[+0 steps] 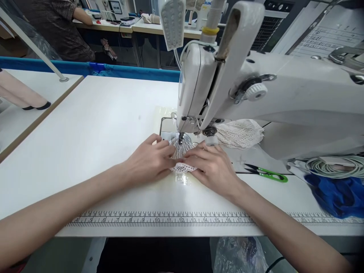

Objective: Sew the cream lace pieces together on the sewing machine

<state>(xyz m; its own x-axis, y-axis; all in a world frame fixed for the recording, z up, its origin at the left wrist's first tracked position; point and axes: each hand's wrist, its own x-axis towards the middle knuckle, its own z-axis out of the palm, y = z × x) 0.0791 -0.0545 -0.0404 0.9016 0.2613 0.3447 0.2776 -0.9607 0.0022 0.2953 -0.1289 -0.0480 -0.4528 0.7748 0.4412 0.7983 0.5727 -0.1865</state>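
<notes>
Lace piece [182,159] under needle, between left hand [150,161] and right hand [214,167]; snips [267,173] right.

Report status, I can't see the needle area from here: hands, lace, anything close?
Both hands, left and right, flat on white lace at the needle. Green snips lie right, apart.

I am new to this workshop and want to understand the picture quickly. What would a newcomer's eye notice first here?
First, the big white sewing machine that fills the upper right of the view. Just below its needle, the left hand and the right hand press a small piece of white lace flat on the white table. To the right lie green-handled snips, and a printed ruler runs along the near edge.
</notes>
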